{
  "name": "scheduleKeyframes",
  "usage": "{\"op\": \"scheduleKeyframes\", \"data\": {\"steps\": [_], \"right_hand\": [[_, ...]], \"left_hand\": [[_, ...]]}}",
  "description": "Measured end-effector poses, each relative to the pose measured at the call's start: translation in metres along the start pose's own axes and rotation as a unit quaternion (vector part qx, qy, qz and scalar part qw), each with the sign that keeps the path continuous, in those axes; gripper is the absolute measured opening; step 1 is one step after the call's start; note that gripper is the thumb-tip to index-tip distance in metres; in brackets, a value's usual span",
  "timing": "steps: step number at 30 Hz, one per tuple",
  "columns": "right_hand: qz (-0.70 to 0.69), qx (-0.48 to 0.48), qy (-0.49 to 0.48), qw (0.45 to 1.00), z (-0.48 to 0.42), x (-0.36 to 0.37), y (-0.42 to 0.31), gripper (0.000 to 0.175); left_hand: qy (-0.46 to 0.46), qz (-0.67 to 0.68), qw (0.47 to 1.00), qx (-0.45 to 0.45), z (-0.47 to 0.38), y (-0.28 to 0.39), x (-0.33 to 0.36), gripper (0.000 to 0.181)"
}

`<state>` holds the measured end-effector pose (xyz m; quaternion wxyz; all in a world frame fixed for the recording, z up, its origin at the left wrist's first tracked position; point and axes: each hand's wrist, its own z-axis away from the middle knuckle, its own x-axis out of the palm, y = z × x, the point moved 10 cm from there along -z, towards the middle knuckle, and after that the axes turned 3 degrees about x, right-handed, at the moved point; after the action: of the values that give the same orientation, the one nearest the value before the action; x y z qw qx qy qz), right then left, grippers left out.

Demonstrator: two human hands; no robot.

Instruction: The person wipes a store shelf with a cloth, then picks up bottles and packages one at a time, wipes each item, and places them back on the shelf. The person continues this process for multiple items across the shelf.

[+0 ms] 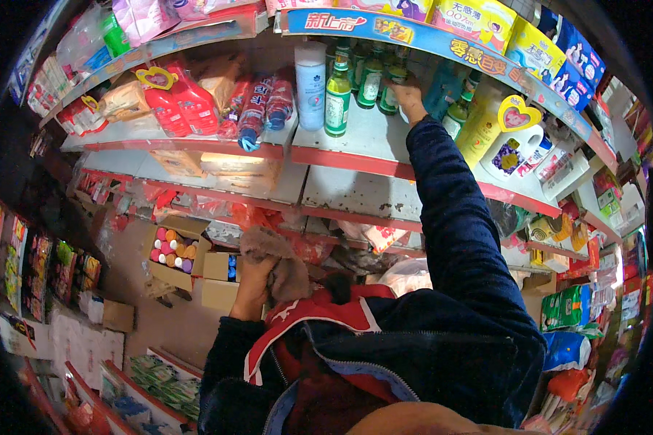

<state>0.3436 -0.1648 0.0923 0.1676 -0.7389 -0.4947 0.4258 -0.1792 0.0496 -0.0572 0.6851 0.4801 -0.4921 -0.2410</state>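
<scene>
My left hand [254,288] grips a bunched brown cloth [283,266] in front of my body. With my arm stretched out, my right hand [408,99] is at the shelf, its fingers around the side of a green bottle [388,102] with a pale label. Beside that bottle stand another green bottle [370,87] and, closer to the shelf's front, a yellow-green one [337,106]. More green bottles are partly hidden behind. To the left rises a tall light-blue bottle [310,87]. Right of my forearm a further green bottle [456,117] stands beside a yellow bottle [480,130].
The shelf's red front edge [353,163] runs below the bottles; a blue strip [413,27] borders the shelf above. Red packs [182,106] and dark-red bottles [256,106] stand left, a white jug [509,155] right. On the floor sits an open carton [168,277] of colourful-capped containers.
</scene>
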Motion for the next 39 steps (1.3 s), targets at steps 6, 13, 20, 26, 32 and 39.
{"op": "scheduleKeyframes", "data": {"steps": [6, 13, 20, 26, 32, 39], "right_hand": [[0.065, 0.061, -0.028, 0.996, 0.007, 0.0, 0.007, 0.058], [0.096, 0.178, -0.023, 0.979, 0.051, -0.03, -0.019, 0.068], [-0.243, 0.001, 0.156, 0.957, 0.189, -0.128, -0.095, 0.036], [-0.019, 0.014, 0.293, 0.956, 0.2, -0.184, -0.062, 0.067], [0.087, 0.031, 0.236, 0.967, 0.184, -0.166, -0.047, 0.08], [0.063, 0.049, 0.232, 0.97, 0.173, -0.157, -0.037, 0.069]], "left_hand": [[-0.006, -0.021, 1.0, -0.012, -0.005, -0.005, -0.001, 0.029], [-0.043, -0.005, 0.998, -0.049, -0.015, -0.022, 0.013, 0.032], [-0.03, -0.019, 0.996, -0.079, -0.023, -0.026, 0.015, 0.045], [-0.02, -0.021, 0.992, -0.126, -0.03, -0.04, 0.025, 0.046], [-0.104, 0.027, 0.987, -0.121, -0.028, -0.043, 0.04, 0.054], [-0.026, 0.069, 0.984, -0.16, -0.027, -0.054, 0.013, 0.068]]}}
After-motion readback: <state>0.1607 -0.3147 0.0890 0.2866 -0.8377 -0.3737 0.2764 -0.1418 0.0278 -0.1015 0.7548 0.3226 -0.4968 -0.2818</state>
